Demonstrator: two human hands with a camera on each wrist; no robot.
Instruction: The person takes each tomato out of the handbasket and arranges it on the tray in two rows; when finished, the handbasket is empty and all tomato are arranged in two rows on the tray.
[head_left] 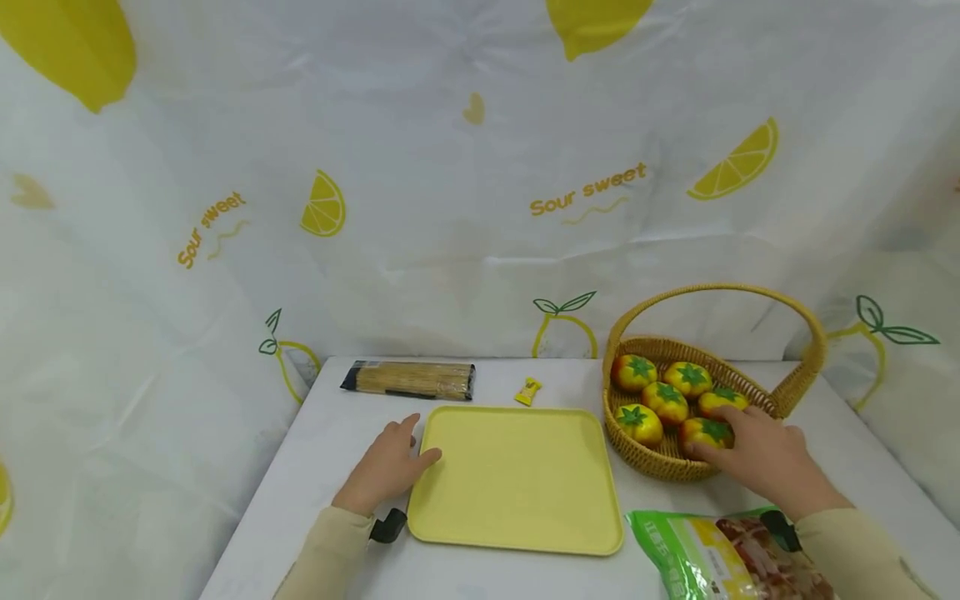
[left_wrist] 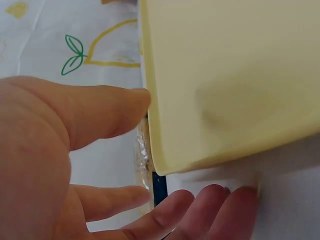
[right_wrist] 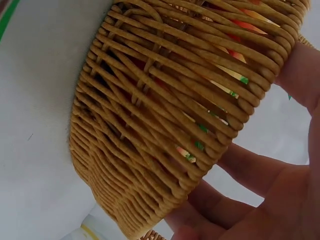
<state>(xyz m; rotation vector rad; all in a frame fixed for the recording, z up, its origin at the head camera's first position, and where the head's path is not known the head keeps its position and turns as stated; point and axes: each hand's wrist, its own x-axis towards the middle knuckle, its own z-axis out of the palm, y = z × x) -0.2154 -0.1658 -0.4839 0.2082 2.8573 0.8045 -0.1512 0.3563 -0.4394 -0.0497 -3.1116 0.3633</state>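
Note:
My left hand (head_left: 385, 467) is at the left edge of a yellow rectangular tray (head_left: 517, 479), thumb and fingers spread apart. In the left wrist view the thumb (left_wrist: 112, 107) lies close against the tray's rim; whether it touches, I cannot tell. My right hand (head_left: 768, 458) reaches over the near right rim of a handled wicker basket (head_left: 660, 471). Its thumb and forefinger spread about a yellow-red persimmon (head_left: 707, 432) with a green leafy top. Several similar persimmons lie around it. From the right wrist, the woven wall (right_wrist: 165, 100) partly hides the fingers.
A clear packet of thin sticks (head_left: 412, 380) lies behind the tray, with a small yellow wrapped piece (head_left: 528, 391) to its right. The green printed food bag (head_left: 720, 554) lies below the right forearm. A lemon-print white curtain (head_left: 450, 208) stands behind the table.

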